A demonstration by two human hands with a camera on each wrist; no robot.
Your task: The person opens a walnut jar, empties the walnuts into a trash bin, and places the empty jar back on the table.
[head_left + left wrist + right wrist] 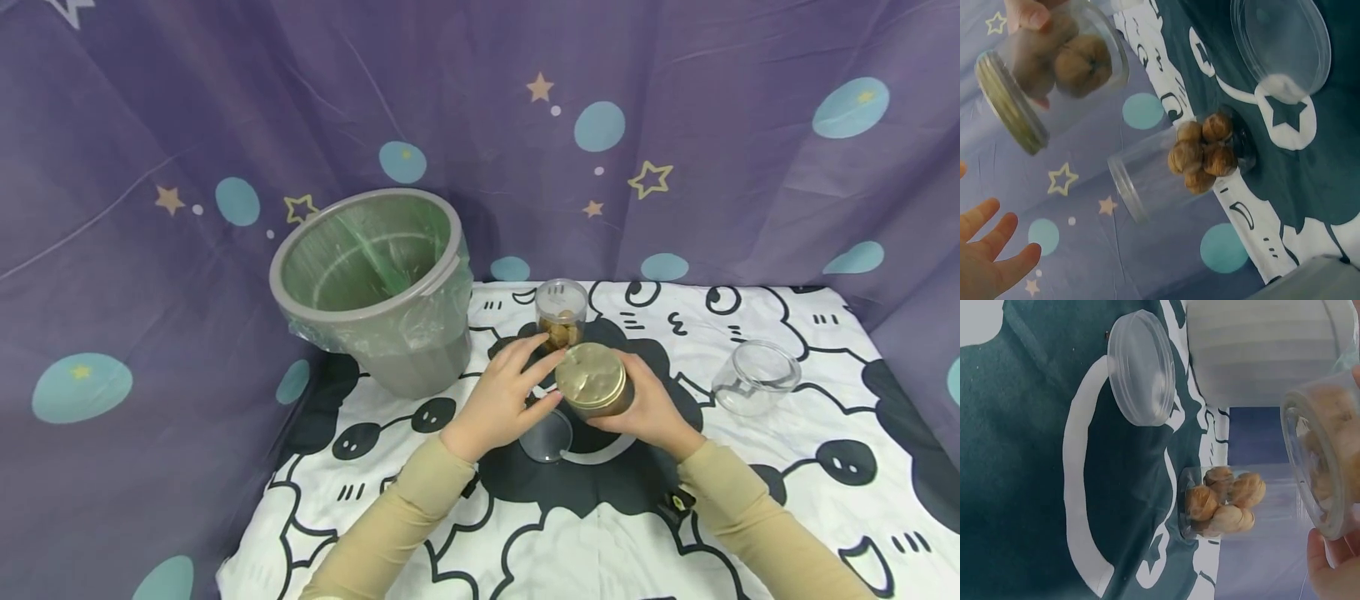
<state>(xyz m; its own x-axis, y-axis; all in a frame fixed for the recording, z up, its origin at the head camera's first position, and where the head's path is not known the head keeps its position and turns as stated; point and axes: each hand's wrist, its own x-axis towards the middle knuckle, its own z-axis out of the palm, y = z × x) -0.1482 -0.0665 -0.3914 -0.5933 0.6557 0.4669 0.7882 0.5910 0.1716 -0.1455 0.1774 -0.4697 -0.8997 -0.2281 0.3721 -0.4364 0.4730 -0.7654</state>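
Observation:
My right hand (651,410) grips a clear jar with a gold lid (591,375), raised above the cloth. Brown walnuts (1083,65) show through its side in the left wrist view. My left hand (501,398) is held close to the lid with fingers spread; in the left wrist view those fingers (999,237) are apart from the jar. Just behind stands another clear jar (561,310), with several walnuts (1225,500) at its bottom. A clear round lid (546,440) lies flat on the cloth below my hands.
On the left stands a grey bin (423,358) lined with a clear green-tinted bag. A clear jar with nothing visible inside (756,379) is at the right. The patterned cloth (600,542) covers the surface, and a purple curtain (495,100) hangs behind it.

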